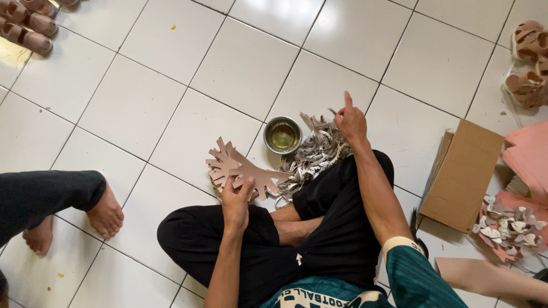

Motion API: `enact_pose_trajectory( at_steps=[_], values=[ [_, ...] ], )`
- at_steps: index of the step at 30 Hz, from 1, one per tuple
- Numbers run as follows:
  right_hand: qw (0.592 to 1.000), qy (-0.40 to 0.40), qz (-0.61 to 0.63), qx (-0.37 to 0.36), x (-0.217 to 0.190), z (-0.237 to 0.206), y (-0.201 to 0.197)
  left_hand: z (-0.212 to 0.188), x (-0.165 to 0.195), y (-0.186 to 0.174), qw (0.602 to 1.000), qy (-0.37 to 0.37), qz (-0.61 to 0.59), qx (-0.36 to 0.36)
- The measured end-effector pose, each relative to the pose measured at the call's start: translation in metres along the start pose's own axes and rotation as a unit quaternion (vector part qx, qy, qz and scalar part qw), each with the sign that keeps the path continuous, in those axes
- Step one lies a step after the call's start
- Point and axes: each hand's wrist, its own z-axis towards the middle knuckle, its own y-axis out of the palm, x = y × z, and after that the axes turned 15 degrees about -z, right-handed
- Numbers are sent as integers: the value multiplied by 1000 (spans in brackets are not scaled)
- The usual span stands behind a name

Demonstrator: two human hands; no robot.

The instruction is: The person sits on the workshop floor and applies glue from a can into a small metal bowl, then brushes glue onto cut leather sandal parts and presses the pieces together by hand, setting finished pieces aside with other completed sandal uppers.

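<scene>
Seated cross-legged on the white tiled floor (137, 114). Left hand (236, 201) grasps a fan of tan cut-out pieces (237, 166) — flat, branching shapes like sandal straps — pinched at their near end, the rest splayed out over the tiles just ahead of the left knee. Right hand (350, 121) is raised above the heap of grey trimmings (314, 154), index finger up, the other fingers curled in; whether they pinch anything small I cannot tell.

A small metal bowl (283, 135) with yellowish liquid, likely glue, stands just beside the heap, between the two hands.

Judgement on doing this well: keep the tan pieces fanned so each strap end stays separate and reachable; hold low on the stack so the tips do not droop into the bowl. If the finger applies the liquid, a thin film is better — excess would smear the faces.

Right side: a cardboard box (465, 171), pink sheets (528, 154), a cluster of pale heart-shaped bits (511, 225). Another person's bare feet (105, 214) rest at left, well apart. Finished sandals (528, 63) lie far right.
</scene>
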Motion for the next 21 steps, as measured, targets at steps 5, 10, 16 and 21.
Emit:
enact_pose_trajectory(
  at_steps=[5, 10, 16, 21],
  values=[
    [978, -138, 49, 151, -23, -3, 2, -1, -3, 1, 1000, 12, -17, -6],
    [984, -101, -93, -115, -69, 8, 7, -3, -7, -3, 999, 23, 5, -21],
    [967, -19, 253, 5, -36, 16, 0, -11, -1, -21, 1000, 17, -20, 2],
    [909, -10, 416, 11, 6, 19, -37, -8, -6, -23, 999, 10, -35, 1]
  ],
)
